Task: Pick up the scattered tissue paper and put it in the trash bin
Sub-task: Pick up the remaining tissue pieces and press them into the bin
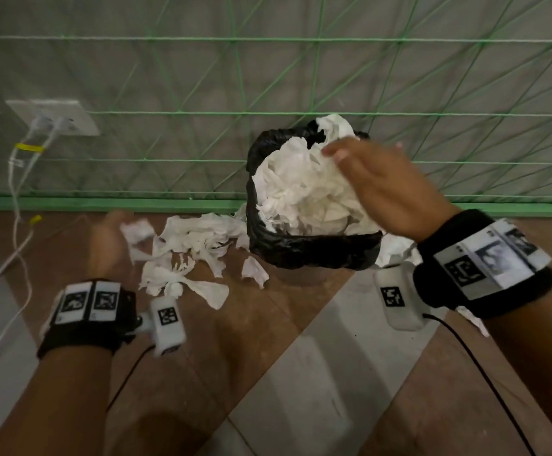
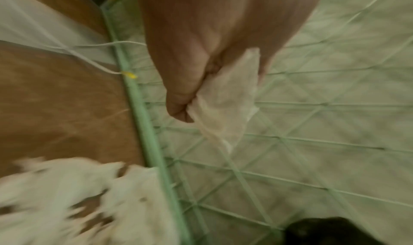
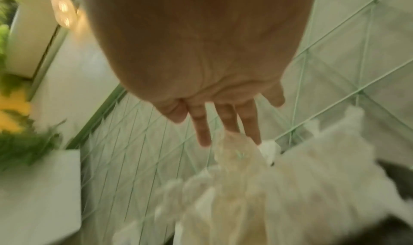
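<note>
Right hand (image 1: 386,189) fingers straight over trash bin (image 1: 314,248), releasing tissue heap (image 1: 304,192); left hand (image 2: 201,63) pinches a tissue scrap (image 2: 225,104). Next: carry it right to bin; floor pile (image 1: 192,255) remains

Black wristbands (image 1: 87,319) bear white marker tags, cabled cameras.

The bin (image 1: 314,251) stands against the wall (image 1: 169,77), so nothing passes behind it. Its mouth is heaped with tissue (image 1: 301,192) above the rim, and the right hand (image 1: 386,189) hangs over that heap. Left of the bin, scraps (image 1: 189,255) cover the floor (image 1: 268,340) up to the baseboard (image 1: 103,203); cables (image 1: 18,205) trail farther left. The near floor lies open.
</note>
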Demonstrator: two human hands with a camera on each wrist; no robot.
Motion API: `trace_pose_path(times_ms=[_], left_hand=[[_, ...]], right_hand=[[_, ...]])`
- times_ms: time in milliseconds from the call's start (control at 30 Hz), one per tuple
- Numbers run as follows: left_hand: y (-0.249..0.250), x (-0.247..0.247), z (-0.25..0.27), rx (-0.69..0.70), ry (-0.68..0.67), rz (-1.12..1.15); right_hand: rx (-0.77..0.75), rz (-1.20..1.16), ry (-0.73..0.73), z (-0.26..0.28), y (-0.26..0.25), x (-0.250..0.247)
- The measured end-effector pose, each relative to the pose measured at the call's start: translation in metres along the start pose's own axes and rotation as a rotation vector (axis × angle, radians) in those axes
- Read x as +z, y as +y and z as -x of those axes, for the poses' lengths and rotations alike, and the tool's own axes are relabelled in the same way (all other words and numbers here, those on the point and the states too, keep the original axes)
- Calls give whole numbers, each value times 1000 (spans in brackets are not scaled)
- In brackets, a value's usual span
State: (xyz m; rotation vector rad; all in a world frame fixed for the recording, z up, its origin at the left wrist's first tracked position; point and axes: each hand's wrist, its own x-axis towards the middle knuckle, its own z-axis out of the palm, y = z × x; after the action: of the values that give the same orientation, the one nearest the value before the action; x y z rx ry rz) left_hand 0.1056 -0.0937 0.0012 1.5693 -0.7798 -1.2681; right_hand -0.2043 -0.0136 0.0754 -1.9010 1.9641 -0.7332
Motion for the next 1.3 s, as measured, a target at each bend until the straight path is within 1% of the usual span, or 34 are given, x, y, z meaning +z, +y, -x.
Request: trace_pose_path(times_ms=[33,100,133,167,200,233,267,300,367,400,433,467,500,533,567,600,667,700,767,800,833,900,933,967,1000,1033,1067,1100,1133,1167,1200,1267,1300], left_hand=[[11,4,-4,42,-61,-31],[45,23,6,182,-170,-165],[59,36,15,264,-226,-209],[71,48,25,336,-278,-233],[81,62,36,426,-328,-228],[91,77,48,514,-374,-254],[97,96,59,594,-403,-302],[99,115,67,657,-443,-374],[92,146,79,776,-534,-522],[81,159,77,828,-576,-653],[67,168,73,839,-606,-851],[52,175,68,826,-625,-1086],[37,180,64,790,-644,-1303],[24,183,61,738,-658,-1466],[12,185,59,691,-662,-1577],[3,186,55,669,-666,-1647],[-6,186,53,638,-666,-1711],[-7,186,53,639,-661,-1694],[-1,186,57,644,-662,-1527],[6,185,63,651,-660,-1395],[13,183,64,673,-647,-1256],[32,175,66,738,-584,-992],[40,169,62,743,-544,-836],[46,161,53,730,-480,-662],[46,150,39,682,-388,-494],[43,137,22,624,-267,-362],[36,123,4,565,-133,-300],[25,106,-15,498,-17,-323],[6,91,-30,426,62,-428],[-20,76,-44,353,94,-604],[-51,63,-52,292,58,-805],[-113,44,-52,198,-151,-1153],[-141,39,-48,183,-255,-1285]], right_hand=[[-3,-92,152,-1,4,-9],[46,-264,411,-5,25,-27],[108,-327,508,-5,39,-33],[194,-351,576,-4,62,-35],[300,-352,602,-3,85,-34],[445,-284,567,3,122,-26],[612,-188,461,15,153,-16],[763,-110,310,31,189,-3],[1054,-29,5,75,248,26],[1154,2,-120,100,267,41],[1199,18,-196,121,285,56],[1238,24,-251,139,292,69],[1251,25,-263,151,299,80],[1254,58,-275,156,295,86],[1232,76,-265,156,299,92],[1189,71,-234,153,296,95],[1055,92,-123,139,282,99],[968,123,-123,135,277,105],[809,214,-234,126,261,114],[757,247,-277,123,253,120],[702,279,-289,121,250,126],[651,391,-285,119,242,128],[649,430,-300,119,241,127],[669,453,-298,119,242,124],[710,448,-290,117,242,118],[742,411,-244,117,243,111],[771,356,-174,115,244,103],[791,287,-91,112,244,96],[797,209,1,109,242,86],[793,133,87,104,240,76],[790,70,168,99,237,64],[758,-24,321,86,227,35],[715,-60,397,79,221,21]])
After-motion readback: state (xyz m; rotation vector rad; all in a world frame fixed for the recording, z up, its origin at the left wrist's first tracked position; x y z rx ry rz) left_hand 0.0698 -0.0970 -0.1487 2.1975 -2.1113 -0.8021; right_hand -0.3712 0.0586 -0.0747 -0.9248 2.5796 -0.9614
